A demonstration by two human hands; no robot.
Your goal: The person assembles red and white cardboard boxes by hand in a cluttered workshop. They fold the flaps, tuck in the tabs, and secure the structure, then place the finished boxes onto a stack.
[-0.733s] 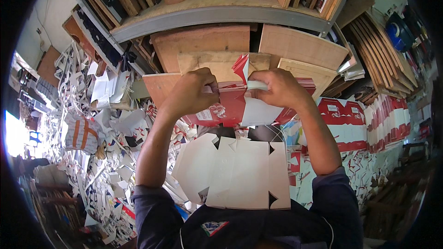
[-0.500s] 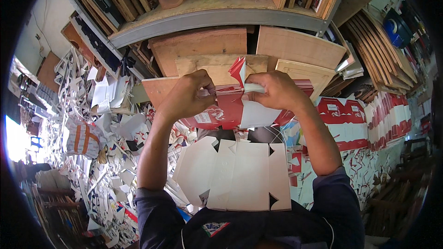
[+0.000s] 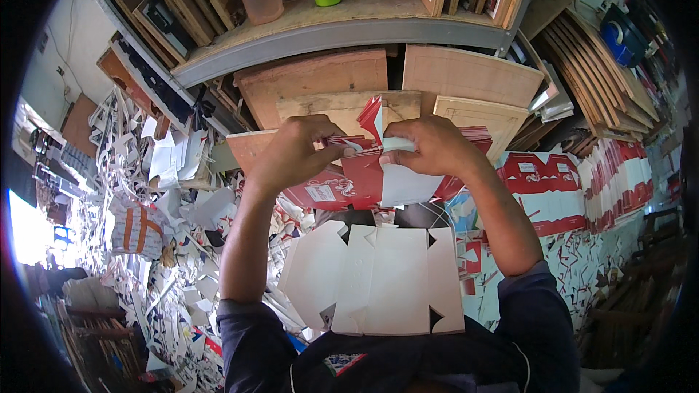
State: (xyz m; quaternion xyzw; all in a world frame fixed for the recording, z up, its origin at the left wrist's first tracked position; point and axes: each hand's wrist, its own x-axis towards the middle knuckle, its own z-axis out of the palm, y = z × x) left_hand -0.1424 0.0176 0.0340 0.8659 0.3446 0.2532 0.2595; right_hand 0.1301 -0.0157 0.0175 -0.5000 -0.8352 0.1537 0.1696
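In the head view, the left hand [image 3: 291, 153] has been moved inward along the red-and-white card stack [image 3: 360, 182] at mid-frame; its edge sheets seem more parted, pinched by narrowed fingers. The white strip is gripped by the right hand [image 3: 429, 147]. Whatever supports the stack cannot be made out. Paper scraps [image 3: 182, 276] are strewn lower left; a shelf [image 3: 349, 30] is seen above.

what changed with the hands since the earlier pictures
The left hand has moved slightly right, its fingertips now at the upper edges of the red sheets, which look more parted there. The right hand still pinches the white strip, and the off-white cardboard stays in front of the torso.
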